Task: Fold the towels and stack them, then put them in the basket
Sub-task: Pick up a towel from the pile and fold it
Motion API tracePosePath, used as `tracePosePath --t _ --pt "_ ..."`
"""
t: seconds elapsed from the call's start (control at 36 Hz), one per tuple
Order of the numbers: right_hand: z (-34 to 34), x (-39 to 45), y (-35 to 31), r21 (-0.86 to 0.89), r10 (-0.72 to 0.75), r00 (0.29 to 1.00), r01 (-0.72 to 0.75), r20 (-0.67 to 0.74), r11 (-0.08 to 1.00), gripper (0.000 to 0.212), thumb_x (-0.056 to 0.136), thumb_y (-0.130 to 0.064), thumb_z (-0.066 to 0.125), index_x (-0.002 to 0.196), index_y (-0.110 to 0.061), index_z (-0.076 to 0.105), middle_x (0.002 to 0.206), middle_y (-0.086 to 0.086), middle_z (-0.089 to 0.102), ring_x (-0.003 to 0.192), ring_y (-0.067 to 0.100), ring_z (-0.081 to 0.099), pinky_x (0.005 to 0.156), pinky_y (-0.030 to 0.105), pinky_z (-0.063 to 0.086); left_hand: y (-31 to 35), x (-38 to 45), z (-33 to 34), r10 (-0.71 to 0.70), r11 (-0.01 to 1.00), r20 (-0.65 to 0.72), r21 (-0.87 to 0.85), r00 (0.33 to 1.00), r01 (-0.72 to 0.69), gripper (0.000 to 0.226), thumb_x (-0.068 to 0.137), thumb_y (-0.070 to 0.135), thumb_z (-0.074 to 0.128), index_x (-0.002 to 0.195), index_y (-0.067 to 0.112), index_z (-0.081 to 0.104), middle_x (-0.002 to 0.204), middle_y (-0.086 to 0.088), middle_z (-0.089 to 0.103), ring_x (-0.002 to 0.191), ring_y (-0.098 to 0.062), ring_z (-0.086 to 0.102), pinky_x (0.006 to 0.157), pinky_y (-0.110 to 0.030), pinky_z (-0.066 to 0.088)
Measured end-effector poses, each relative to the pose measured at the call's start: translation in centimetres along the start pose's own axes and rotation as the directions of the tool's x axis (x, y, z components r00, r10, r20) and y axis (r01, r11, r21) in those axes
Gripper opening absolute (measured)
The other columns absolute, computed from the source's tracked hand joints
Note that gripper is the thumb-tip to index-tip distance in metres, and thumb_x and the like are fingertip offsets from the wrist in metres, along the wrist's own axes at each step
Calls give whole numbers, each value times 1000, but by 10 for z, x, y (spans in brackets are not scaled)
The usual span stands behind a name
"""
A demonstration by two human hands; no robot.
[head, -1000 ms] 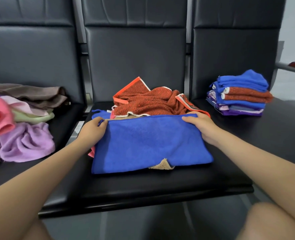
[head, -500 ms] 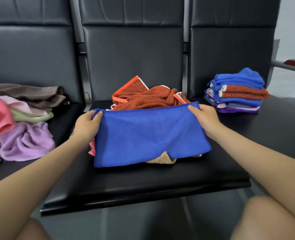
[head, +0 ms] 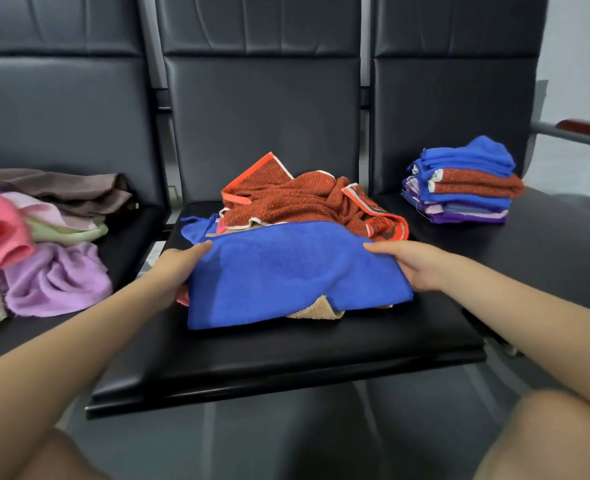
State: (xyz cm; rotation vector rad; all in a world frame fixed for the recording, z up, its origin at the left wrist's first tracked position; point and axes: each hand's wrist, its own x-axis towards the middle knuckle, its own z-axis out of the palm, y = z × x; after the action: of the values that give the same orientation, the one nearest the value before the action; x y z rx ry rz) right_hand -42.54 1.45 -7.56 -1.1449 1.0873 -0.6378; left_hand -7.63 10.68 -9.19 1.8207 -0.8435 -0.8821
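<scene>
— While the towel [head: 297, 278] is lying over the pile [head: 307, 202] on the middle seat [head: 286, 351], what are the hands doing?
— Left hand [head: 175, 268] and right hand [head: 407, 265] are pinching its far corners.

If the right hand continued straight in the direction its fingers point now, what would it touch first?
The right hand points left along the blue towel it grips, so probably more of that towel first, then the left hand. Depth is unclear.
</scene>
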Motion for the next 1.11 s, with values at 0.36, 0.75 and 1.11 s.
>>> tracePosePath --t 0.36,0.75,1.11 --pt "-14 -46 -13 88 -198 944 229 -264 970 31 95 -20 57 121 -4 61 108 14 70 90 24 70 73 30 56 25 -35 27 198 973 -123 -94 973 -210 36 99 32 44 127 15 58 128 -6 58 115 -27 55 104 -38 41" --pt "-3 -67 -21 -122 -291 919 267 -266 956 13 94 -14 59 103 -7 66 101 10 70 83 17 68 74 26 53 5 -53 47 274 960 2 52 962 -274 29 101 16 34 127 17 46 108 -2 56 100 -22 54 87 -37 45" --pt "115 -43 -18 -375 -292 942 333 164 865 23 99 -10 45 121 -11 54 73 4 59 62 14 56 58 24 45 13 -61 24 393 894 -140 291 909 -342 20 98 22 43 100 15 61 83 6 58 89 -19 55 80 -33 42"
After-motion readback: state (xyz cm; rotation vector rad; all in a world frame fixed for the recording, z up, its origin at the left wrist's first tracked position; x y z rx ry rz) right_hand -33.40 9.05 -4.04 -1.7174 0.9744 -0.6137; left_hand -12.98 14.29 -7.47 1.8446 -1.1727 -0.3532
